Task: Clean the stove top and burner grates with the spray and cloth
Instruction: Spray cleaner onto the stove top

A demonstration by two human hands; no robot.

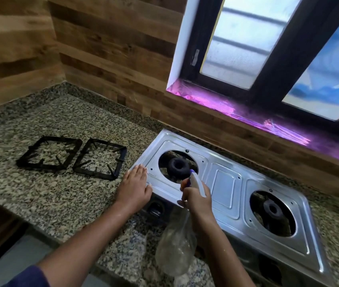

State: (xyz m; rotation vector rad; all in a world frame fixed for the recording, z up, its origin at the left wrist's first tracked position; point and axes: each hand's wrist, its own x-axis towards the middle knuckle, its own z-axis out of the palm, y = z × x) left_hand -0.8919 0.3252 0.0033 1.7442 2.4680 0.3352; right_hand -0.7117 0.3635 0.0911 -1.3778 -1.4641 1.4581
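On the granite counter (61, 204), far left, 2 black grates (40, 166) lie side by side. Left hand (134, 186) rests flat, fingers straight, on the stove (224, 183) edge. Right hand (197, 200) grasps a clear spray bottle (174, 249), its contents indistinct, nozzle above the left burner (178, 165).

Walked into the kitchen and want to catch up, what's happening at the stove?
The right-hand grip holds a clear plastic spray bottle with a white trigger head, nozzle aimed at the steel two-burner stove top. The left-hand grip rests flat at the stove's left edge. Two black square burner grates lie off the stove on the speckled granite counter to its left.
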